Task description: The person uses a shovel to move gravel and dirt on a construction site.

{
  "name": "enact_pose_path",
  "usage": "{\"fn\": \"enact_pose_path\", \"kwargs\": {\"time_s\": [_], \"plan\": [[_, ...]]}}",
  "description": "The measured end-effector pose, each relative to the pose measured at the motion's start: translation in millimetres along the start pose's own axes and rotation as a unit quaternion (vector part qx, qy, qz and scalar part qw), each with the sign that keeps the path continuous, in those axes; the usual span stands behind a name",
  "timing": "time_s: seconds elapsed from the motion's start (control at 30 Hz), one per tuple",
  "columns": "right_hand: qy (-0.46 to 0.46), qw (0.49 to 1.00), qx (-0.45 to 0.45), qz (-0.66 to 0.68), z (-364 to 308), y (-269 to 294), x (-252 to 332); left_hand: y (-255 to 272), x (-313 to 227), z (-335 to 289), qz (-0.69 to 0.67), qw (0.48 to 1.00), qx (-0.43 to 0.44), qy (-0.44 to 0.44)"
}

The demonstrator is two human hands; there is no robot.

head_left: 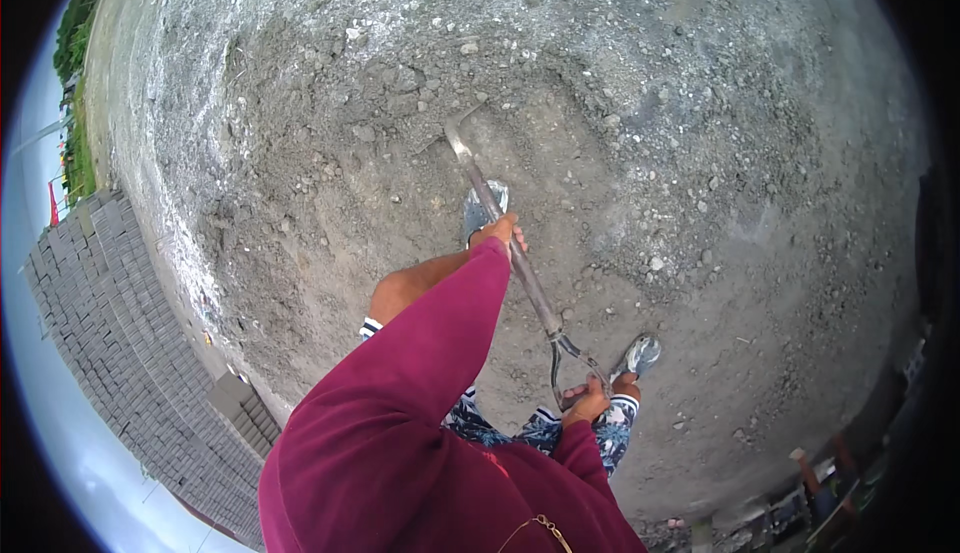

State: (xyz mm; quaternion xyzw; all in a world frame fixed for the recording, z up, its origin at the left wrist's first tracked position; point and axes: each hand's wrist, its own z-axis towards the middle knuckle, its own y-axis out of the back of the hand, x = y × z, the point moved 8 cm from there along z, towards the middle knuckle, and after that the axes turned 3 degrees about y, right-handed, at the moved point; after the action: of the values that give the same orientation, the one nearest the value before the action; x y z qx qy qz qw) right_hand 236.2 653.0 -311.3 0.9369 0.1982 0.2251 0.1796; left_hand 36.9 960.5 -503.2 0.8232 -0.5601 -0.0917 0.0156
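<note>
My left hand [500,233] is closed around the middle of a shovel's shaft [534,293]. Lower down, my right hand [588,400] grips the shovel's D-shaped handle, near my right knee. The shovel slants away and to the left, its worn metal neck [458,141] meeting loose grey gravelly soil [400,103]. Most of the blade is hidden in the soil or too thin to make out. Beneath the shaft, close to my left hand, is my left shoe [484,203].
A large stack of grey paving blocks [110,298] stands at the left, with a smaller block pile [243,408] before it. My right shoe [640,355] is on the ground beside the handle. Stones are scattered about. Dim, unclear shapes lie at the lower right edge.
</note>
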Motion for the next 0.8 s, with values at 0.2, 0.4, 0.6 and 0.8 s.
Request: {"fn": "enact_pose_path", "kwargs": {"time_s": [0.2,0.4,0.6,0.8], "plan": [[-0.008,0.999,0.042,0.004,-22,43,-6,18,-8,-72,0.025,0.996,-0.044,-0.072],[-0.076,0.981,0.129,0.123,-55,87,6,15,-15,-160,0.000,0.990,-0.026,-0.139],[-0.137,0.950,0.158,0.233,-25,242,51,-73,102,-261,0.186,0.956,-0.059,-0.218],[-0.126,0.900,0.126,0.397,9,457,59,-208,321,-360,0.316,0.917,0.094,-0.227]]}}
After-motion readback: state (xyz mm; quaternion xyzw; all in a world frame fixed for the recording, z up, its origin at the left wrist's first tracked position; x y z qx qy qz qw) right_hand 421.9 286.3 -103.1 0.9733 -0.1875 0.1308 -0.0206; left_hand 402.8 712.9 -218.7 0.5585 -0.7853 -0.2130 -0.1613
